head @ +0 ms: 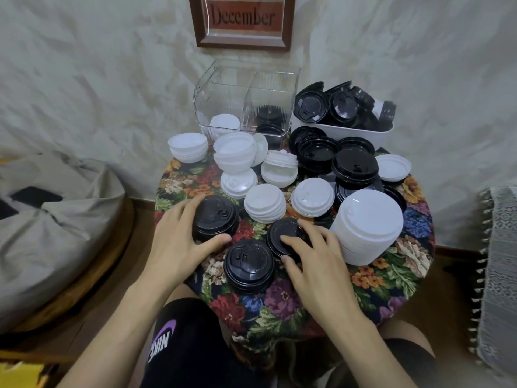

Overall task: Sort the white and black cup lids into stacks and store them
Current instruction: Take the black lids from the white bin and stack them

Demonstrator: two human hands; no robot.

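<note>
White and black cup lids lie in stacks on a round table with a floral cloth (386, 278). My left hand (179, 236) grips a short stack of black lids (216, 215) at the front left. My right hand (313, 256) holds another black stack (282, 233) beside it. A third black stack (249, 263) sits untouched between my hands. A tall white stack (368, 222) stands right of my right hand. Smaller white stacks (264, 201) fill the middle. At the back, a clear divided container (246, 88) holds a few white lids on its left and black lids on its right.
A white tub (375, 134) heaped with loose black lids stands at the back right, more black stacks (354, 166) in front of it. A framed "December" sign (242, 21) hangs on the wall. A grey cushion (56, 219) lies left; a lace fabric (500, 247) hangs right.
</note>
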